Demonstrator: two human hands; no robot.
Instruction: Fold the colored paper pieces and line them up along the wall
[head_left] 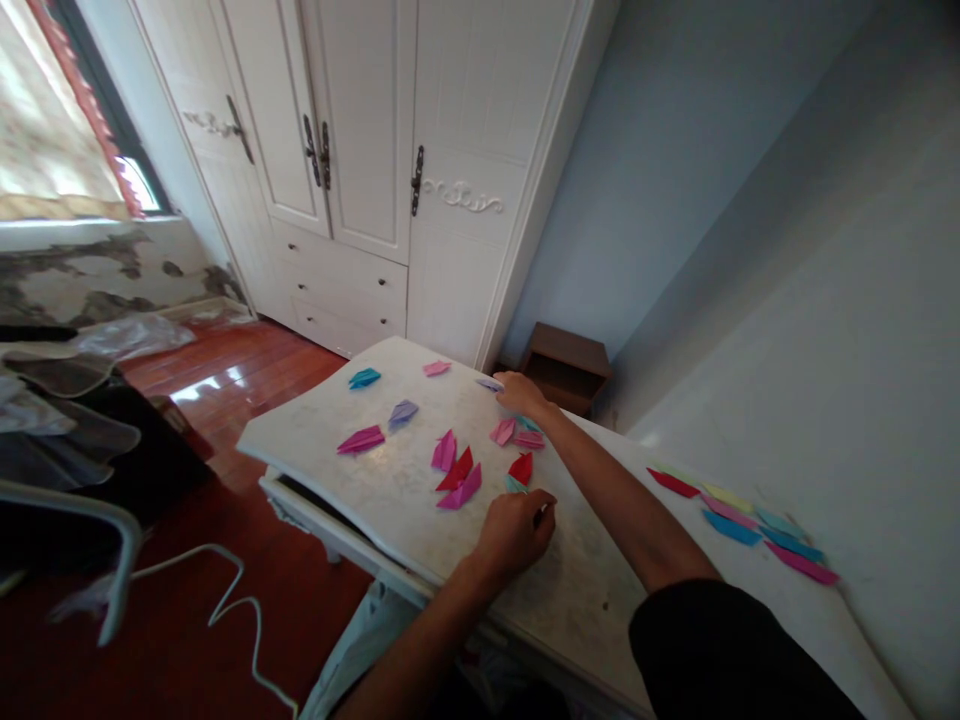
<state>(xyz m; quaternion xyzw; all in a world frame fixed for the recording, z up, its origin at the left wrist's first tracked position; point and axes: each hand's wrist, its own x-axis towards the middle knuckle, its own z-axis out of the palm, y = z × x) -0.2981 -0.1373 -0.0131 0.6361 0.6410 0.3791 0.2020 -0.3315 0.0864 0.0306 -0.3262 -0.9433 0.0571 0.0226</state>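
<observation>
My right hand (521, 393) reaches to the far edge of the white table (405, 530), its fingers closed on the end of a pale lavender folded paper piece (488, 384). My left hand (517, 535) hovers at the near side with curled fingers; whether anything is in them is hidden. Just beyond it lie a red folded paper piece (521, 467) and a mint one (514, 484), partly covered. Pink folded pieces (503, 432) rest below my right wrist. Left of my left hand, magenta (460, 488) and red (455, 470) pieces lie close together.
More folded papers lie farther left: teal (365, 378), pink (436, 368), lavender (403, 414) and magenta (361, 440). Several colored pieces overlap at right, including a blue one (731, 528). A white wardrobe (360, 130) and brown cabinet (568, 362) stand behind. A white cable (240, 590) crosses the floor.
</observation>
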